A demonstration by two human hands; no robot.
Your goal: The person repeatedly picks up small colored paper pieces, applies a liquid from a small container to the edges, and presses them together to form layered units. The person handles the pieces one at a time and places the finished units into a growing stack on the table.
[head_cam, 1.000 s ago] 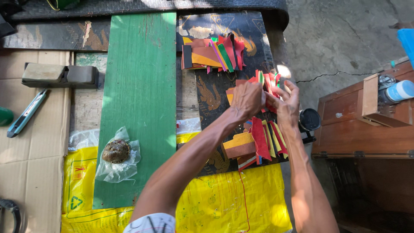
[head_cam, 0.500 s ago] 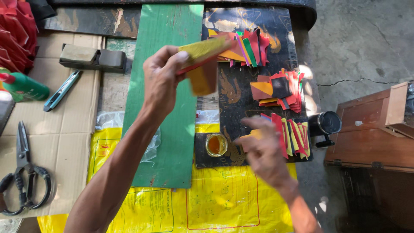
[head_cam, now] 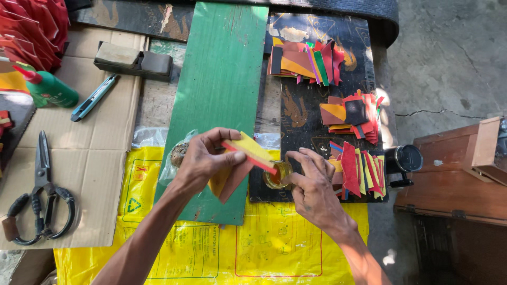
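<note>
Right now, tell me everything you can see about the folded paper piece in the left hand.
The folded paper piece is a flat, layered wedge: yellow on top, a red edge along its side, brownish and orange flaps hanging beneath. It looks like thin coloured paper. The left hand pinches it, tilted, above the green board. Its lower end points toward the small glue cup, where the right hand rests.

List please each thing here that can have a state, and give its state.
left hand: gripping the folded coloured paper piece
right hand: fingertips at the small jar
small jar: open, yellowish content
scissors: lying on cardboard, blades closed
green bottle: lying down, red nozzle on
</note>
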